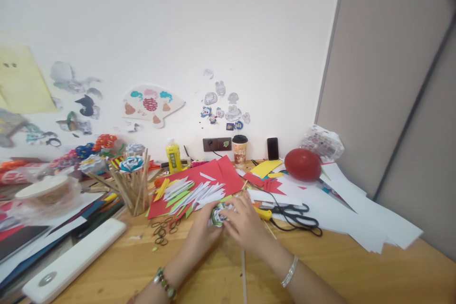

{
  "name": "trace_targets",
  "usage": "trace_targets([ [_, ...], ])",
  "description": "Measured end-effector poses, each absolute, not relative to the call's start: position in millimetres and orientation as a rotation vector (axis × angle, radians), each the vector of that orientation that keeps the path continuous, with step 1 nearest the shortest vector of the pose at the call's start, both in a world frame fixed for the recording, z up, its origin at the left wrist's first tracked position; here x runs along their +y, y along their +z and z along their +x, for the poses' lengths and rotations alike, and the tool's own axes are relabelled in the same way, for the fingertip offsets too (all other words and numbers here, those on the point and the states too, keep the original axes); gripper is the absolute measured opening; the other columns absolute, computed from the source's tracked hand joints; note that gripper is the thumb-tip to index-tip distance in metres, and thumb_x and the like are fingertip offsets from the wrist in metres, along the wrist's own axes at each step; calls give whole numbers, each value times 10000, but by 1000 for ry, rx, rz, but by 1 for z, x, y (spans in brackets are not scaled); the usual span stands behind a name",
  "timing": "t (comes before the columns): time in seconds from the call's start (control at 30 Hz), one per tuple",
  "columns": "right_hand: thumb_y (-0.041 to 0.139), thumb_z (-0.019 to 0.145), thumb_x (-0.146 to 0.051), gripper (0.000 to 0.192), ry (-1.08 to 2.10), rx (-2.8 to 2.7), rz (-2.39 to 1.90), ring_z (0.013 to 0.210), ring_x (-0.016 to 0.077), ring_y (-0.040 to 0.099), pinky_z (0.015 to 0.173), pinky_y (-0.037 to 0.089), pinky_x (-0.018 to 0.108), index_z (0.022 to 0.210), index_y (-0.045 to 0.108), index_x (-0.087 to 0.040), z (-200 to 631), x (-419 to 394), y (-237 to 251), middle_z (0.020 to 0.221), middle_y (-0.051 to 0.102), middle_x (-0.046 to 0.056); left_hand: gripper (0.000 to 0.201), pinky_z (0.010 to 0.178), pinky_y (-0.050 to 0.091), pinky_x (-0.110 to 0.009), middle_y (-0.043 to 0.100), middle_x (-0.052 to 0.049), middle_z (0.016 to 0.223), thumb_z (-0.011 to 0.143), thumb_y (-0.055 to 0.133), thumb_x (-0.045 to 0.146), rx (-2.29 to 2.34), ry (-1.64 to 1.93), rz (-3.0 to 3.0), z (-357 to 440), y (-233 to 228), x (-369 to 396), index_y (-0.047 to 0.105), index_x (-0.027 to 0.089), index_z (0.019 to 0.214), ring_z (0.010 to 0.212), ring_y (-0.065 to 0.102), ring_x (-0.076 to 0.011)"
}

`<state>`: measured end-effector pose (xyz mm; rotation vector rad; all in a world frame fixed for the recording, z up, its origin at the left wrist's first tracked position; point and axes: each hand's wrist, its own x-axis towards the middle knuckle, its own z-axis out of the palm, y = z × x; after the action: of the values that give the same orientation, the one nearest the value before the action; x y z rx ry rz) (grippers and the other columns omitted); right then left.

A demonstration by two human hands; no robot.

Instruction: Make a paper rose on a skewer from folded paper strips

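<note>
A small paper flower [217, 215], white and green with layered folds, is held between my two hands over the front of the wooden table. My left hand [202, 229] curls round its left side and underside. From the right, the fingertips of my right hand [246, 222] press on its folds. Below my hands a thin pale stick [244, 275] points towards me; whether it joins the flower is hidden. Just beyond lie folded paper strips [203, 195] in white and green on red paper [228, 173]. Several rubber bands [162, 232] lie to the left of my left hand.
Black scissors [299, 216] and a yellow-handled tool [264, 213] with a black cord sit close on the right. Wooden sticks [133, 194] stand upright at left, near a long white device [76, 259]. Behind are a yellow bottle [174, 156], cup [240, 151], phone [272, 148] and red balloon [302, 165].
</note>
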<state>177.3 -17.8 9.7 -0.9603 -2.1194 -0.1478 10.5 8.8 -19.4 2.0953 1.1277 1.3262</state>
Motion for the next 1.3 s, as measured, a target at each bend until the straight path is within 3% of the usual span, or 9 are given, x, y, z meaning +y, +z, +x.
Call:
trace_targets([
  [0.07,516,825,-155,294,-97,-2049,-982,954,213,478,846,404,371,1106,573,-220,186,-11,13,1031,551,69,431,926,417,-399,641,-91,1064,619,655,176,1154,1407,1913,8,-18,15,578,180,1043,1015,569,-265],
  [0.17,497,827,-161,242,-105,-1958,-1253,942,222,486,833,403,357,1036,612,-197,205,3,11,979,561,81,423,830,456,-349,674,-66,936,520,764,235,1147,1471,1516,3,-11,23,620,173,913,929,601,-267],
  [0.3,530,737,-99,304,-113,-2095,-1645,950,266,500,797,398,364,1018,621,-168,224,18,-1,1005,598,117,401,693,469,-276,682,-45,831,546,790,334,931,1459,1050,-2,2,25,645,151,873,793,615,-205],
  [0.53,481,770,-52,343,-123,-2271,-1486,1052,224,468,893,344,349,1051,607,-203,205,18,-21,1082,611,67,325,572,474,-230,680,-39,814,576,787,337,630,1416,763,-8,7,27,619,160,789,685,619,-152],
  [0.77,480,797,-32,299,-238,-2406,-1199,980,198,470,1001,240,410,986,629,-209,188,14,-35,954,630,36,402,643,487,-296,637,-48,784,623,628,515,1051,1587,1104,-18,-6,48,560,161,802,701,614,-178],
  [0.9,474,831,-56,258,-198,-2371,-1185,952,183,473,890,332,332,958,639,-209,181,10,-35,953,629,28,397,735,468,-348,639,-54,850,564,684,388,1307,1545,1349,-16,-23,52,570,167,873,820,604,-239],
  [1.0,484,830,-64,235,-202,-2376,-1170,923,179,482,849,343,314,909,655,-205,176,7,-33,925,629,28,387,888,403,-384,640,-74,953,545,678,264,1415,1440,1649,-13,-30,44,595,175,912,963,563,-270],
  [1.1,512,799,-46,233,-217,-2380,-1152,896,180,489,828,346,313,881,661,-205,175,5,-32,883,632,21,360,923,361,-401,647,-93,962,547,643,170,1506,1271,1887,-12,-29,33,621,184,906,1006,546,-291],
  [1.3,524,773,-21,209,-262,-2313,-1039,832,171,494,780,359,303,789,647,-189,177,7,-39,814,623,19,510,924,367,-391,611,-152,1117,611,642,207,1689,1040,2118,-10,-22,22,551,146,1109,1073,527,-294],
])
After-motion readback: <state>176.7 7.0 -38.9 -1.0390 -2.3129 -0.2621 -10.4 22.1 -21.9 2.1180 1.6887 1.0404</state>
